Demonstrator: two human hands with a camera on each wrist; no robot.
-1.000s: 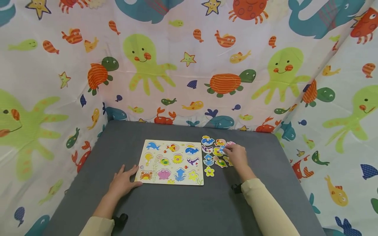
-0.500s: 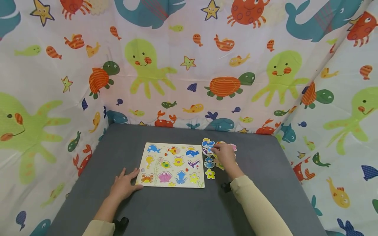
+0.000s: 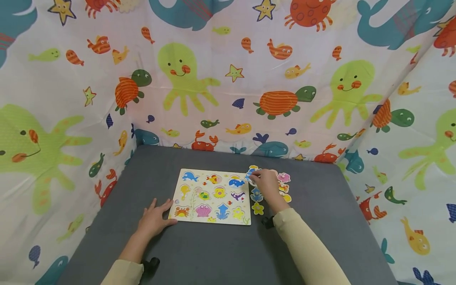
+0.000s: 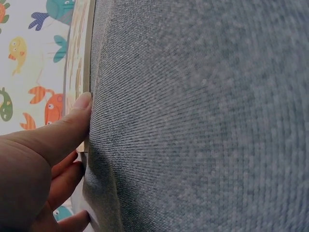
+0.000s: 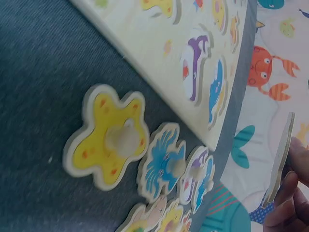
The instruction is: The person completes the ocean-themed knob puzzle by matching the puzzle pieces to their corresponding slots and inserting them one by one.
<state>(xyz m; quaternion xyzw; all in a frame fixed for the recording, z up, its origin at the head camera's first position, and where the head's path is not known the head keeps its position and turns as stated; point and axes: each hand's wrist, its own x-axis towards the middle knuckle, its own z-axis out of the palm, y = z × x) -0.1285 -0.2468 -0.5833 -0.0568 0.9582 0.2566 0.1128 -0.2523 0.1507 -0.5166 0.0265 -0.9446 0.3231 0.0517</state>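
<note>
My left hand (image 3: pixel 153 219) rests at the near left corner of the wooden puzzle board (image 3: pixel 228 220), thumb along the front edge and fingers spread at the side. Printed sea animals cover the board. My right hand (image 3: pixel 268 186) pinches a thin puzzle piece (image 5: pixel 279 162), raised above the loose pieces by the board's right edge. In the right wrist view it is seen edge-on; from the head its face looks blue. Below it lie a yellow starfish piece (image 5: pixel 99 130), a blue squid piece (image 5: pixel 157 166) and a purple whale piece (image 5: pixel 189 179), all with knobs.
A pink shell piece (image 3: pixel 284 177) and a crab piece (image 3: pixel 283 187) lie right of my right hand. Other loose pieces are partly hidden under it. Grey cloth covers the table (image 3: pixel 199 253). A sea-animal printed curtain (image 3: pixel 221 91) encloses the back and sides.
My right hand has carried the blue piece leftward from the far side of the loose pieces toward the board. My left hand stays at the board's corner. The head view has shifted slightly.
</note>
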